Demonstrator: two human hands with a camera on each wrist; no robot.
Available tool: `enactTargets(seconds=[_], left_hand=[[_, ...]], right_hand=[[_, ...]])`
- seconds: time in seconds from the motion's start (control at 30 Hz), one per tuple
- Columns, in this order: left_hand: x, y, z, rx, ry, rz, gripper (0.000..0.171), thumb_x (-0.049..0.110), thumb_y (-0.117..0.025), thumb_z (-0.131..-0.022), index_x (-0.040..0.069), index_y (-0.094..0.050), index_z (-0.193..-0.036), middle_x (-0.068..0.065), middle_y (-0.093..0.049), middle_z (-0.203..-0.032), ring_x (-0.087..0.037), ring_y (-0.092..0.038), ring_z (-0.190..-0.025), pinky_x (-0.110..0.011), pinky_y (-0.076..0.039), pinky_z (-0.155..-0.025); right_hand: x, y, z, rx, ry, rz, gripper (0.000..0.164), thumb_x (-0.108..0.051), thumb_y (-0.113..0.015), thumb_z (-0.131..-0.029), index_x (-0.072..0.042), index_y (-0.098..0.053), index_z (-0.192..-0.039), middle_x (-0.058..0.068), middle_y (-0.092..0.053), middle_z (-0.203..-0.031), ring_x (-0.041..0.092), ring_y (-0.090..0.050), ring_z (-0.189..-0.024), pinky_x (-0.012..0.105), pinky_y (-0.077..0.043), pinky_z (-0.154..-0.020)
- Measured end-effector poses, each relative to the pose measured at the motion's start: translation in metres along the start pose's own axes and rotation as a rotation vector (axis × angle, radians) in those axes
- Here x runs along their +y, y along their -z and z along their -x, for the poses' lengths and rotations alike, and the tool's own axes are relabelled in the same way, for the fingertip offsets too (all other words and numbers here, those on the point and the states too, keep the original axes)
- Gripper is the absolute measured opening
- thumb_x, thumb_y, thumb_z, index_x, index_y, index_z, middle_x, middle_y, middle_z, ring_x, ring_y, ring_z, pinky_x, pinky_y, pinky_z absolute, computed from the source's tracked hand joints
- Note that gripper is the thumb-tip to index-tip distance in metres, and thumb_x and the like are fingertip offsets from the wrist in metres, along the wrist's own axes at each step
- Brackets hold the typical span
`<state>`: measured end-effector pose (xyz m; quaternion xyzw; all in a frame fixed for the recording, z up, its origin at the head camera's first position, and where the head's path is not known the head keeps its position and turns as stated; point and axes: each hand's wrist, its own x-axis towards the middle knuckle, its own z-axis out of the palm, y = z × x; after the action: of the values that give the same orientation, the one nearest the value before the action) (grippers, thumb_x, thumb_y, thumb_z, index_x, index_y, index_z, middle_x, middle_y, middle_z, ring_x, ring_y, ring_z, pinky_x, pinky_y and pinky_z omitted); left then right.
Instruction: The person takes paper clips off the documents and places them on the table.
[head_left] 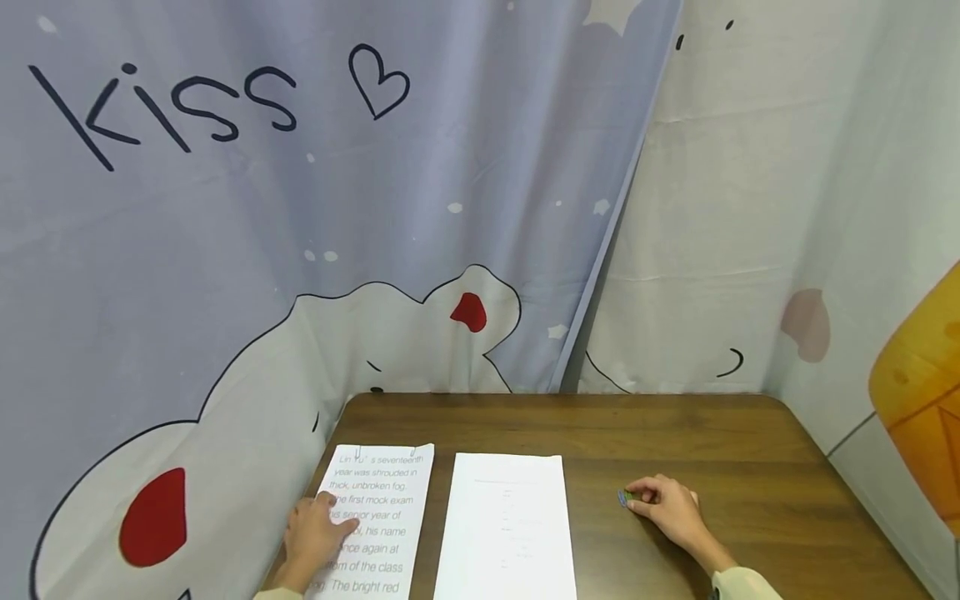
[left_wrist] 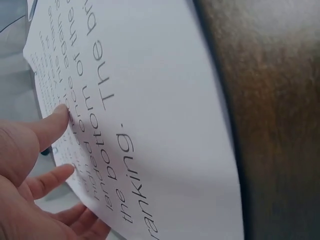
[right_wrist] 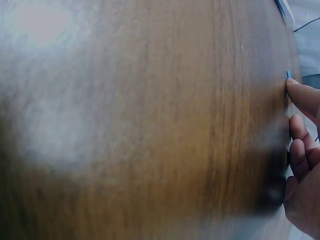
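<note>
My left hand point(head_left: 311, 533) rests on the left edge of a sheet of paper point(head_left: 381, 517) printed with large English text. In the left wrist view the thumb and fingers lie spread over that sheet point(left_wrist: 175, 150). Two small clips point(head_left: 357, 452) seem to sit on its top edge. On the right of the table, my right hand point(head_left: 671, 510) pinches small blue and green pieces point(head_left: 623, 498) that look like paper clips, at the tabletop. Only a blue tip point(right_wrist: 288, 74) shows beyond a fingertip in the right wrist view.
A second white sheet point(head_left: 504, 533) with small faint print lies between the hands. Both sheets are on a brown wooden table point(head_left: 720, 433). Printed curtains point(head_left: 450, 167) hang behind the table and along its sides.
</note>
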<state>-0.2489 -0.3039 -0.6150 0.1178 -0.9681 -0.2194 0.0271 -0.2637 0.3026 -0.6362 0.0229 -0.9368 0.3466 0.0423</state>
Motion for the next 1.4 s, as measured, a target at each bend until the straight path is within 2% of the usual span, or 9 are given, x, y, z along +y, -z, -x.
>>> enactTargets(seconds=[0.2,0.37,0.6,0.77,0.87,0.97,1.13,1.27,1.4], left_hand=[[-0.004,0.0,-0.003,0.001,-0.003,0.027,0.062,0.031,-0.094,-0.076,-0.001,-0.065,-0.12,-0.038,-0.055,-0.123,-0.056,-0.056,-0.112,-0.069,-0.048,-0.086],[-0.001,0.003,-0.005,-0.009,-0.007,0.077,0.057,0.019,-0.093,-0.076,-0.003,-0.064,-0.121,-0.039,-0.053,-0.123,-0.054,-0.062,-0.107,-0.069,-0.053,-0.088],[0.0,0.004,-0.007,0.019,0.041,0.069,0.051,-0.005,-0.08,-0.077,-0.004,-0.063,-0.126,-0.029,-0.061,-0.111,-0.035,-0.065,-0.089,-0.052,-0.057,-0.076],[0.004,0.007,-0.004,0.052,-0.035,-0.002,0.043,-0.008,-0.072,-0.079,0.001,-0.067,-0.121,-0.019,-0.07,-0.096,-0.025,-0.063,-0.073,-0.042,-0.051,-0.06],[0.005,0.009,-0.002,0.069,-0.094,-0.035,0.042,-0.009,-0.068,-0.081,0.003,-0.07,-0.121,-0.019,-0.075,-0.092,-0.024,-0.063,-0.066,-0.039,-0.047,-0.053],[0.004,0.01,-0.003,0.096,-0.144,-0.034,0.045,-0.01,-0.063,-0.082,0.005,-0.072,-0.123,-0.022,-0.077,-0.095,-0.027,-0.064,-0.066,-0.042,-0.046,-0.051],[0.002,0.014,-0.005,0.159,-0.192,0.024,0.052,-0.009,-0.064,-0.084,0.008,-0.07,-0.133,-0.027,-0.075,-0.113,-0.036,-0.071,-0.079,-0.047,-0.05,-0.055],[0.001,0.017,-0.005,0.196,-0.231,0.088,0.061,-0.007,-0.067,-0.087,0.009,-0.062,-0.145,-0.027,-0.069,-0.133,-0.045,-0.072,-0.102,-0.057,-0.056,-0.074],[0.0,0.02,-0.006,0.217,-0.263,0.151,0.066,-0.007,-0.066,-0.089,0.01,-0.055,-0.152,-0.029,-0.061,-0.145,-0.053,-0.063,-0.123,-0.066,-0.053,-0.093]], right_hand=[[0.0,0.0,-0.001,0.002,0.003,-0.005,0.022,-0.025,-0.09,-0.082,-0.023,-0.082,-0.102,-0.007,-0.06,-0.082,0.008,-0.051,-0.075,0.042,-0.03,-0.084],[-0.002,0.0,-0.003,0.024,0.016,0.006,0.021,-0.024,-0.09,-0.081,-0.024,-0.083,-0.1,-0.008,-0.06,-0.081,0.006,-0.051,-0.074,0.04,-0.03,-0.081],[-0.002,0.0,-0.002,-0.001,0.011,0.011,0.021,-0.026,-0.09,-0.082,-0.024,-0.082,-0.101,-0.008,-0.06,-0.081,0.007,-0.05,-0.073,0.04,-0.03,-0.082],[0.0,-0.001,-0.002,0.005,0.013,0.008,0.022,-0.026,-0.09,-0.081,-0.024,-0.082,-0.101,-0.008,-0.06,-0.081,0.007,-0.05,-0.073,0.04,-0.03,-0.081],[0.0,-0.002,-0.003,0.016,0.021,0.011,0.021,-0.026,-0.09,-0.081,-0.024,-0.082,-0.101,-0.009,-0.06,-0.08,0.006,-0.05,-0.073,0.039,-0.03,-0.081],[-0.001,-0.002,-0.003,0.023,0.022,0.009,0.021,-0.025,-0.09,-0.081,-0.024,-0.082,-0.1,-0.009,-0.06,-0.08,0.006,-0.05,-0.072,0.04,-0.029,-0.08],[0.0,-0.002,-0.003,0.027,0.015,0.012,0.021,-0.025,-0.091,-0.081,-0.024,-0.082,-0.1,-0.009,-0.06,-0.08,0.006,-0.049,-0.072,0.039,-0.029,-0.08],[0.001,-0.001,-0.002,0.024,0.017,0.014,0.022,-0.025,-0.091,-0.081,-0.023,-0.082,-0.101,-0.009,-0.06,-0.08,0.006,-0.049,-0.072,0.039,-0.029,-0.08],[0.001,-0.001,-0.002,0.026,0.021,0.012,0.022,-0.025,-0.09,-0.081,-0.023,-0.082,-0.101,-0.009,-0.06,-0.08,0.006,-0.05,-0.073,0.039,-0.029,-0.08]])
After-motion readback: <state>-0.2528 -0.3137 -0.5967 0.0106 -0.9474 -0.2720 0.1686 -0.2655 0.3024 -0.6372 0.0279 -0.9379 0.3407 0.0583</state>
